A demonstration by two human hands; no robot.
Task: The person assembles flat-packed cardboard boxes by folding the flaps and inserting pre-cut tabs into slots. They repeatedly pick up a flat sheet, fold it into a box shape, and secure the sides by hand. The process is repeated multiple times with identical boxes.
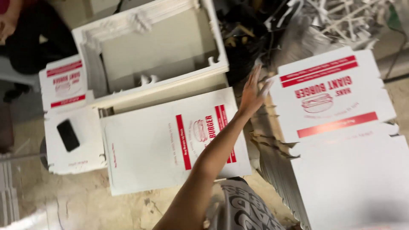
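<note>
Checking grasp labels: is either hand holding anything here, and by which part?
Nothing is held. The one hand in view, side unclear, is open with fingers spread, reaching toward the left edge of the printed flat box stack. No other hand shows.

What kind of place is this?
Probably a packing workshop: big stacks of flat printed cardboard boxes, a heap of paper scraps, and a dusty floor. One hand reaches toward a stack.

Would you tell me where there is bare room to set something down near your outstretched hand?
Bare floor shows below the sheet with the phone and the middle stack. Around the hand it is crowded: the right stack and scrap heap leave only a narrow gap.
</note>
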